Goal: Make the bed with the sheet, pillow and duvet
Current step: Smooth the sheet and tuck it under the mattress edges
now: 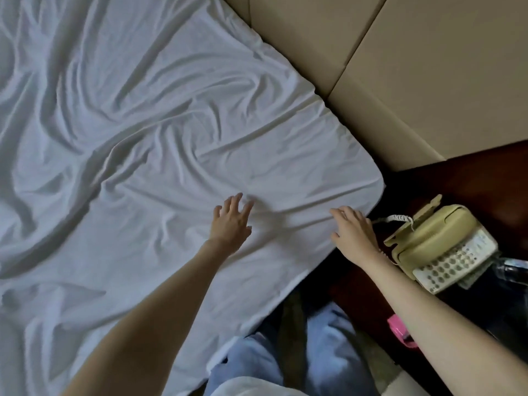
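Note:
A white sheet (137, 132) covers the mattress and is heavily wrinkled, with folds running across the middle and left. It wraps over the mattress corner at the right. My left hand (230, 221) lies on the sheet near that corner with its fingers spread and straight. My right hand (354, 232) rests at the mattress's right edge, fingers bent over the sheet's side; whether it grips cloth is not visible. No pillow or duvet is in view.
A beige padded headboard (400, 67) runs along the top right. A dark wooden nightstand (471, 184) beside the bed holds a cream telephone (440, 247) and a pink object (398, 332). My legs in blue trousers (323, 347) stand between bed and nightstand.

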Available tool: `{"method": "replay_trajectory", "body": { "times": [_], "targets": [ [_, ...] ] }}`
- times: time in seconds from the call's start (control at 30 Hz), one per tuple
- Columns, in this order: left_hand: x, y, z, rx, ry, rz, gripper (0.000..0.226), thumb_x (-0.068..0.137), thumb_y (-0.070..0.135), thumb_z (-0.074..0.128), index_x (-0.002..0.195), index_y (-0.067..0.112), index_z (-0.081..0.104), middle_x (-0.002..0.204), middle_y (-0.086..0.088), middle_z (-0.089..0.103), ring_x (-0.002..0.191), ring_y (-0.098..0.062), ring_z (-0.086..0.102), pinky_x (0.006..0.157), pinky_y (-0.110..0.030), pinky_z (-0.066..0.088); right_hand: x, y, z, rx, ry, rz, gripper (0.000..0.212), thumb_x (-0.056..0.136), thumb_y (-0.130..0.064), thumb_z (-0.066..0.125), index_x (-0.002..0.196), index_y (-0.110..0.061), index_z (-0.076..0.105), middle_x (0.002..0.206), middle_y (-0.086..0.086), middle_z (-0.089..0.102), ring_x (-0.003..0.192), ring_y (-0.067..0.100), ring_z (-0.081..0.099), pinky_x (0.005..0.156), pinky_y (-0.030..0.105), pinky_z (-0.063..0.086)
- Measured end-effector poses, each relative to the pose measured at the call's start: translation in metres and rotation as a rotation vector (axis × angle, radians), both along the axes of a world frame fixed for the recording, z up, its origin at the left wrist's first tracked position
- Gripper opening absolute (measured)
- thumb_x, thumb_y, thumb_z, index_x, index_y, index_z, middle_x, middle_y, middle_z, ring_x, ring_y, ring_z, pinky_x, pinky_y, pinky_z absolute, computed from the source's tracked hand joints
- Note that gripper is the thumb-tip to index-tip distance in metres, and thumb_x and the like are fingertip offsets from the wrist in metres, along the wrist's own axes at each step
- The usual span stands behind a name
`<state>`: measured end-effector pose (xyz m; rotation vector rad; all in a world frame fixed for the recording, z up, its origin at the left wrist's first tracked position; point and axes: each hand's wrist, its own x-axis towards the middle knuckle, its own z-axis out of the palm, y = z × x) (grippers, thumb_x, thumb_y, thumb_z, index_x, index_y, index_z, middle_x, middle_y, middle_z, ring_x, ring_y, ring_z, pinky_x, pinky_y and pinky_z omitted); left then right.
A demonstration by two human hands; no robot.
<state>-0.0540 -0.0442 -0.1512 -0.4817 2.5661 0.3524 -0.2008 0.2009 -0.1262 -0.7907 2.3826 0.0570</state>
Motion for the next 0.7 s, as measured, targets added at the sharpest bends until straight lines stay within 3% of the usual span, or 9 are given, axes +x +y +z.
{"method": "replay_trajectory", "body": {
  "times": [0.1, 0.2, 0.4, 0.5, 0.7],
  "targets": [
    [-0.015, 0.003, -0.02, -0.002, -0.033, -0.066, 0.07, 0.083, 0.035, 0.069, 0.142, 0.021, 0.035, 0.149, -0.012, 0.026, 0.136, -0.032, 0.025, 0.104, -0.046, 0.028, -0.011, 0.001, -0.026, 0.025, -0.032, -0.024, 0.061, 0.086, -0.023, 0.062, 0.141, -0.019, 0.036, 0.146, 0.008, 0.031, 0.132, 0.029, 0.03, 0.101, 0.043, 0.032],
    [-0.02, 0.006, -0.035, 0.012, 0.036, -0.025, 0.066, 0.061, 0.025, 0.087, 0.12, 0.019, 0.058, 0.133, -0.019, 0.047, 0.121, -0.042, 0.044, 0.089, -0.053, 0.042, -0.014, 0.005, -0.047, -0.015, -0.003, -0.035, 0.064, 0.078, -0.018, 0.072, 0.135, -0.018, 0.045, 0.142, 0.012, 0.034, 0.128, 0.033, 0.033, 0.096, 0.047, 0.038],
    [-0.02, 0.015, -0.048, 0.014, 0.192, 0.101, 0.029, 0.062, 0.018, 0.086, 0.083, 0.018, 0.066, 0.127, -0.015, 0.053, 0.117, -0.042, 0.047, 0.086, -0.054, 0.04, -0.011, 0.007, -0.074, -0.256, 0.127, -0.138, 0.031, 0.066, -0.008, 0.081, 0.091, -0.016, 0.064, 0.108, 0.007, 0.05, 0.1, 0.028, 0.045, 0.076, 0.045, 0.045],
    [-0.021, 0.019, -0.051, 0.021, 0.231, 0.167, 0.025, 0.062, 0.015, 0.085, 0.077, 0.018, 0.066, 0.127, -0.013, 0.052, 0.118, -0.041, 0.044, 0.087, -0.054, 0.037, -0.011, 0.01, -0.084, -0.321, 0.17, -0.136, 0.023, 0.066, -0.004, 0.08, 0.074, -0.014, 0.061, 0.099, 0.004, 0.051, 0.094, 0.025, 0.043, 0.074, 0.043, 0.043],
    [-0.021, 0.02, -0.061, -0.006, 0.312, 0.195, 0.025, 0.064, 0.013, 0.082, 0.08, 0.02, 0.064, 0.123, -0.011, 0.052, 0.11, -0.038, 0.045, 0.085, -0.049, 0.035, -0.011, 0.016, -0.098, -0.413, 0.19, -0.133, 0.025, 0.062, -0.004, 0.081, 0.071, -0.015, 0.06, 0.098, 0.003, 0.057, 0.094, 0.025, 0.043, 0.072, 0.044, 0.043]
  ]
}}
